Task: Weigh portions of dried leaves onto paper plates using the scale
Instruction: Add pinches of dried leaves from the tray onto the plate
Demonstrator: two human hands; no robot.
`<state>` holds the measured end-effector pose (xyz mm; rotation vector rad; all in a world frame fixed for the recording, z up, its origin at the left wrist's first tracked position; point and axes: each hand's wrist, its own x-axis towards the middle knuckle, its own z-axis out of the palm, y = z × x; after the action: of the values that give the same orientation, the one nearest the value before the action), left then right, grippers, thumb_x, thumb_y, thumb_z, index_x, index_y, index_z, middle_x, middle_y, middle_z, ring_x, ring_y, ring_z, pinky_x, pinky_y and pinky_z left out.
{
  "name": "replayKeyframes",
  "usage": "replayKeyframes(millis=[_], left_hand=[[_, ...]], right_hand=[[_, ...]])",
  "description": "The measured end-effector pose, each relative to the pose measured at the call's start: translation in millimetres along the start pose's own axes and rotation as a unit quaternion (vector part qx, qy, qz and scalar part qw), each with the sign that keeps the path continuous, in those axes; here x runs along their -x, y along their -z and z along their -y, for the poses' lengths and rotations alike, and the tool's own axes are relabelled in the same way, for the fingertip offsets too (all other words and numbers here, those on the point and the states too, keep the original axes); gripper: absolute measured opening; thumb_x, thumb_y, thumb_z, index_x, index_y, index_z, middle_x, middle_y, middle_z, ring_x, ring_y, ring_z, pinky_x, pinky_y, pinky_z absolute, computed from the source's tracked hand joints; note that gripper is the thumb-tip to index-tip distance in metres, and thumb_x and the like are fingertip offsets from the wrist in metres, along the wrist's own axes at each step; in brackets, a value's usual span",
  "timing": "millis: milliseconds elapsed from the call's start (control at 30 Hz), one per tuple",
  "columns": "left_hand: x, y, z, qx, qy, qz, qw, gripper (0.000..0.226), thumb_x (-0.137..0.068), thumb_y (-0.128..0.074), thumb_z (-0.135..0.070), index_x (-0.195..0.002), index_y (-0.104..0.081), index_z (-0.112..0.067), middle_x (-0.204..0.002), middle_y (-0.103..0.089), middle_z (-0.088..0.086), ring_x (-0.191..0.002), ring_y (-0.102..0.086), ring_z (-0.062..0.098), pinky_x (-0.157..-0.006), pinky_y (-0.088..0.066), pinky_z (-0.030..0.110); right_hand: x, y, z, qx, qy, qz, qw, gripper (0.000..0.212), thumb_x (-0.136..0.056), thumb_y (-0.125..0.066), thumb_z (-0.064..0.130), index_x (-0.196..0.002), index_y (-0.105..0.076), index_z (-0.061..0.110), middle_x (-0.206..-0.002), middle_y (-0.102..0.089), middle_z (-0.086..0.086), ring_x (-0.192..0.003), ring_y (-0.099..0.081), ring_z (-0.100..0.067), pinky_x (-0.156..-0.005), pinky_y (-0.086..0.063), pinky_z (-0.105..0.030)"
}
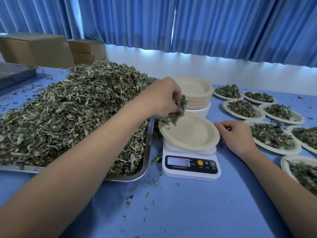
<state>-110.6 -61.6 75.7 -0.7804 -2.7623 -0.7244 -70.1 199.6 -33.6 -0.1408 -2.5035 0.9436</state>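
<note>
Dried leaves [179, 104] pinched in L hand [163, 97], over paper plate [193, 134] on scale [191, 166], R hand [238, 136] relaxed, open, beside plate

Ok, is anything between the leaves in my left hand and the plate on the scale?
Nothing visible. The left hand holds the clump of dried green leaves just above the round beige paper plate; the right hand rests beside it.

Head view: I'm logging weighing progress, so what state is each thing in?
Scale: on, reads 0, plate on top.
Plate on the scale: almost bare, a few leaves at its left rim.
Left hand: grips a clump of leaves over that rim.
Right hand: relaxed on the table beside the plate, holds nothing.
Tray: heaped with dried leaves.
Plate stack: empty plates.
Filled plates: each holds a portion.
</note>
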Motion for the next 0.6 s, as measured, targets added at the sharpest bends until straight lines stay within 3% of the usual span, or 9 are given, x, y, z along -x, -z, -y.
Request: replayKeyframes(millis=[133,233,300,367,433,500,600], left_hand=[[5.6,-35.5,-12.1,0.003,-0.026,0.085,0.996,0.023,-0.078,-0.08,-0.023,-0.099,-0.07,-0.027,-0.105,-0.067,-0.004,-0.095,-0.063,0.018,-0.085,-0.053,0.034],[7.2,-38.6,-9.7,0.022,-0.034,0.123,0.992,0.038,-0.078,-0.082,-0.036,-0.112,-0.07,-0.023,-0.114,-0.066,-0.005,-0.102,-0.062,0.015,-0.081,-0.054,0.033],[4.4,-24.4,-7.2,0.059,-0.028,0.104,0.992,0.041,-0.077,-0.081,-0.039,-0.114,-0.069,-0.025,-0.109,-0.066,-0.007,-0.095,-0.063,0.011,-0.074,-0.049,0.024],[0.3,-8.7,-1.5,0.063,-0.025,0.061,0.996,0.028,-0.083,-0.076,-0.038,-0.108,-0.07,-0.027,-0.098,-0.066,-0.009,-0.086,-0.062,0.007,-0.076,-0.046,0.024],[-4.3,2.1,9.9,-0.006,-0.007,0.023,1.0,0.015,-0.093,-0.063,-0.031,-0.104,-0.069,-0.024,-0.094,-0.066,-0.006,-0.081,-0.059,0.012,-0.075,-0.041,0.025],[-7.5,6.1,27.1,-0.152,0.048,0.01,0.987,0.017,-0.095,-0.053,-0.023,-0.109,-0.062,-0.018,-0.101,-0.063,0.003,-0.084,-0.059,0.024,-0.072,-0.042,0.034],[-5.1,7.3,45.0,-0.25,0.123,0.136,0.951,0.018,-0.093,-0.055,-0.017,-0.107,-0.058,-0.008,-0.087,-0.06,0.004,-0.075,-0.06,0.025,-0.066,-0.05,0.037]], right_hand=[[-0.5,-0.5,-0.6,0.008,0.003,0.004,1.0,0.044,-0.1,-0.06,0.03,-0.061,-0.068,0.011,-0.052,-0.062,-0.003,-0.053,-0.055,-0.024,-0.069,-0.053,-0.042],[0.0,-0.3,-0.7,0.004,0.002,0.008,1.0,0.044,-0.1,-0.059,0.03,-0.062,-0.069,0.009,-0.054,-0.063,-0.006,-0.055,-0.057,-0.029,-0.067,-0.053,-0.042],[0.1,-0.2,-0.7,0.006,0.003,0.007,1.0,0.043,-0.1,-0.06,0.031,-0.064,-0.07,0.01,-0.056,-0.064,-0.006,-0.056,-0.056,-0.027,-0.066,-0.053,-0.042],[0.1,-0.3,-0.7,0.011,0.005,0.009,1.0,0.043,-0.1,-0.059,0.031,-0.066,-0.071,0.008,-0.057,-0.064,-0.008,-0.057,-0.057,-0.03,-0.066,-0.053,-0.042],[-0.4,-0.2,-1.2,0.013,0.006,0.011,1.0,0.043,-0.1,-0.059,0.031,-0.067,-0.07,0.006,-0.058,-0.064,-0.012,-0.059,-0.056,-0.035,-0.066,-0.053,-0.042],[-0.6,0.0,-1.8,0.014,0.005,0.012,1.0,0.044,-0.1,-0.059,0.032,-0.068,-0.07,0.005,-0.059,-0.064,-0.014,-0.059,-0.056,-0.036,-0.066,-0.053,-0.043],[-0.3,-0.1,-2.8,0.007,0.004,0.008,1.0,0.044,-0.099,-0.06,0.032,-0.063,-0.069,0.008,-0.057,-0.064,-0.009,-0.058,-0.057,-0.031,-0.067,-0.052,-0.042]])
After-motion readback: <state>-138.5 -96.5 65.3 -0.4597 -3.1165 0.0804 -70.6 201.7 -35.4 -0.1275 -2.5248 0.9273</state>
